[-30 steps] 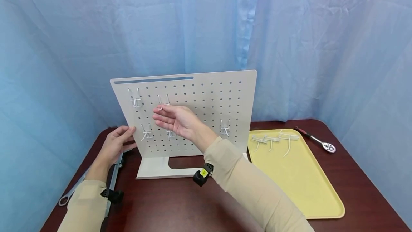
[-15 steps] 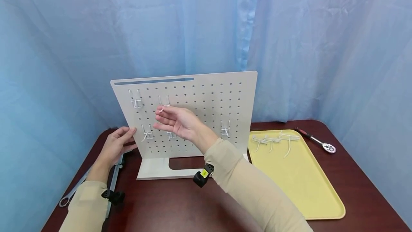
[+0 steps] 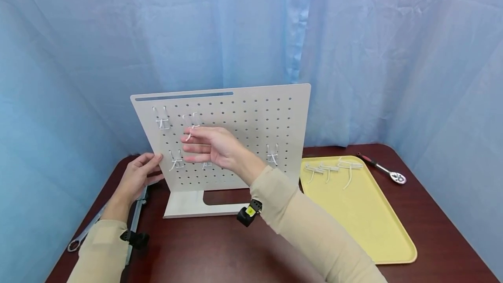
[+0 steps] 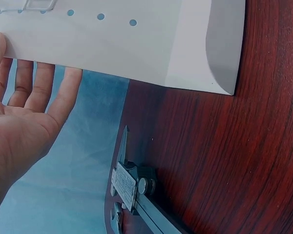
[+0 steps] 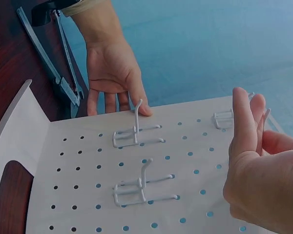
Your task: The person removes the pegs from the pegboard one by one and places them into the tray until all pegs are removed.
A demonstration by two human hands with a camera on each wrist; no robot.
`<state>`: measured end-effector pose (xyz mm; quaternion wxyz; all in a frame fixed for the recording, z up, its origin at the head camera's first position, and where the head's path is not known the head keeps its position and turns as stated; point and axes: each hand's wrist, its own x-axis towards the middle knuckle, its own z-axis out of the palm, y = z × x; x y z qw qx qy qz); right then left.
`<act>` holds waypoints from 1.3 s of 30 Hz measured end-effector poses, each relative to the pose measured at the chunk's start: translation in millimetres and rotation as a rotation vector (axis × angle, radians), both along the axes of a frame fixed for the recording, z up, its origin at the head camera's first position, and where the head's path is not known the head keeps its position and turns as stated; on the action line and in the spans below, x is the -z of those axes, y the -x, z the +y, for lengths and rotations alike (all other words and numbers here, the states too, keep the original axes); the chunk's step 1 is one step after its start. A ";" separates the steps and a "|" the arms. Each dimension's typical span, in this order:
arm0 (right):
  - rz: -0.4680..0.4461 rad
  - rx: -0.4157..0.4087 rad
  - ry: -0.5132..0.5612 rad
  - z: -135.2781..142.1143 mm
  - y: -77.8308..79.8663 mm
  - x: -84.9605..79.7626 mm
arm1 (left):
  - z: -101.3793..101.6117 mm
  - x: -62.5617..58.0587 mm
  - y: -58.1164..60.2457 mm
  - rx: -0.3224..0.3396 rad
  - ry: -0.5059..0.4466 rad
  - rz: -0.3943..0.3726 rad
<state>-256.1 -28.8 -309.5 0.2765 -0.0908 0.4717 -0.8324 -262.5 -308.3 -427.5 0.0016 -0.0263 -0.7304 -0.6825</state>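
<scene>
A white pegboard (image 3: 243,143) stands upright on its base. My left hand (image 3: 137,174) grips its left edge, with the thumb on the front and the fingers behind. Before the upper left of the board, my right hand (image 3: 214,145) pinches a white wire peg hook (image 3: 192,128) between thumb and index finger, the other fingers extended. Whether this hook's ends sit in the holes cannot be told. Other hooks hang on the board: one at upper left (image 3: 162,122), one at lower left (image 3: 175,162), one partly covered by my hand, and one at right (image 3: 272,157).
To the right lies a yellow tray (image 3: 369,226) with several white hooks (image 3: 349,169) near its far edge. A ratchet wrench (image 3: 383,169) is beyond it. A caliper (image 4: 127,187) and a spanner (image 3: 80,239) lie left of the board. Blue curtains surround the table.
My right hand and the pinched hook have shifted slightly left across the board, and more of the hook's prong shows. My left hand still holds the board's edge.
</scene>
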 end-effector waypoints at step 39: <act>0.366 0.167 -0.385 171.8 -36.4 20.1 | -2.7 2.8 -4.1 0.023 -0.016 0.011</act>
